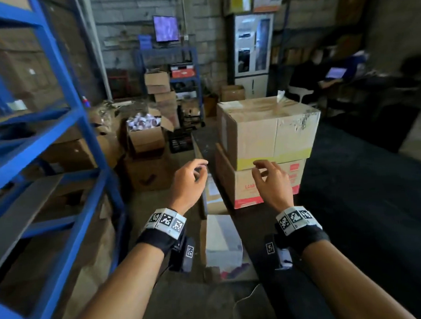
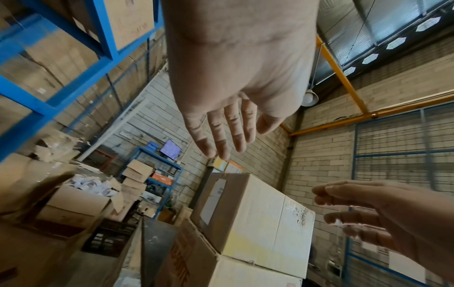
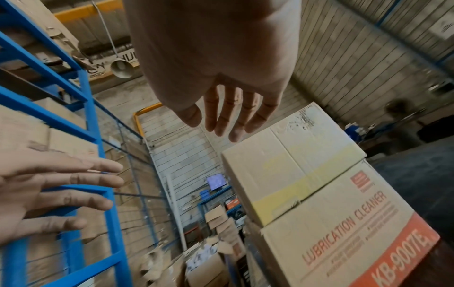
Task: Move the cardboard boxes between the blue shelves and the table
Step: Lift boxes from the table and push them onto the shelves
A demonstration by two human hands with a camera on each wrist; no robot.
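Two cardboard boxes stand stacked on the dark table (image 1: 350,189). The top box (image 1: 271,130) (image 2: 258,219) (image 3: 290,161) is plain brown with a yellow band. Under it sits a box printed with red lettering (image 1: 261,183) (image 3: 343,238). My left hand (image 1: 188,179) (image 2: 226,124) hovers in the air left of the stack, fingers relaxed and holding nothing. My right hand (image 1: 270,180) (image 3: 230,112) floats in front of the stack's near face, also relaxed and holding nothing. Neither hand touches a box. The blue shelves (image 1: 65,117) (image 3: 98,147) stand at my left, loaded with boxes.
A white-topped box (image 1: 223,245) and more cartons (image 1: 145,135) sit on the floor between the shelves and the table. A smaller blue rack with a monitor (image 1: 166,28) stands at the back wall. A person sits at a laptop (image 1: 336,73) at the far right.
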